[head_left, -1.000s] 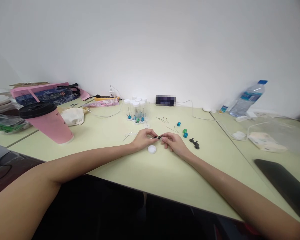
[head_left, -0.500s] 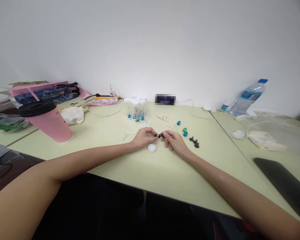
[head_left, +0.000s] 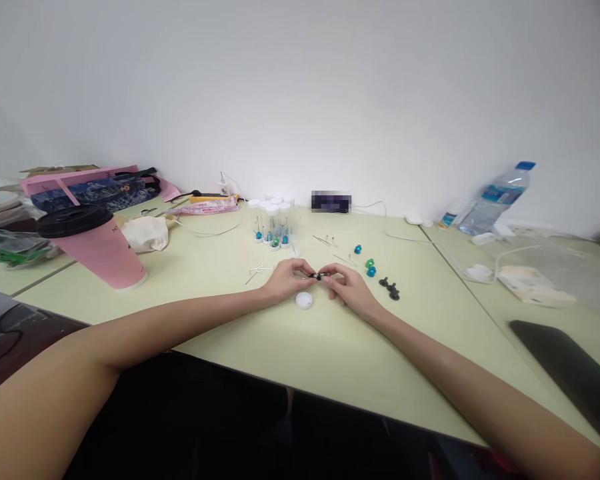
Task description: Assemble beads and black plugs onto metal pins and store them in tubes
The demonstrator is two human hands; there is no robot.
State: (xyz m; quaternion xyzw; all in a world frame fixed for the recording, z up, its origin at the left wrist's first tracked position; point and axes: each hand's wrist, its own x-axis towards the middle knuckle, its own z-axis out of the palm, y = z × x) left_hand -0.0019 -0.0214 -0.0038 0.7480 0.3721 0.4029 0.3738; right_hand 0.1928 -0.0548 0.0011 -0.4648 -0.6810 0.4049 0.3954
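Observation:
My left hand (head_left: 286, 280) and my right hand (head_left: 347, 285) meet over the middle of the table, fingertips pinched together. Between them is a small black part (head_left: 319, 276), mostly covered by the fingers; its kind is too small to make out. A thin metal pin seems to run from it toward my left palm. Just below the hands lies a round white cap (head_left: 304, 301). To the right sit blue metallic pieces (head_left: 371, 272), a green one (head_left: 370, 263) and several black flanged pieces (head_left: 393, 291). Thin metal pins (head_left: 260, 270) lie left of my left hand.
Clear tubes with white caps (head_left: 273, 223) stand behind my hands, with coloured pieces in them. A pink cup (head_left: 100, 250) with a black lid is at left. At right are a water bottle (head_left: 495, 200), white cables and a dark flat slab (head_left: 565, 367).
The whole view has shifted slightly. My hands stay together, with the fingertips drawn a little closer around the black part.

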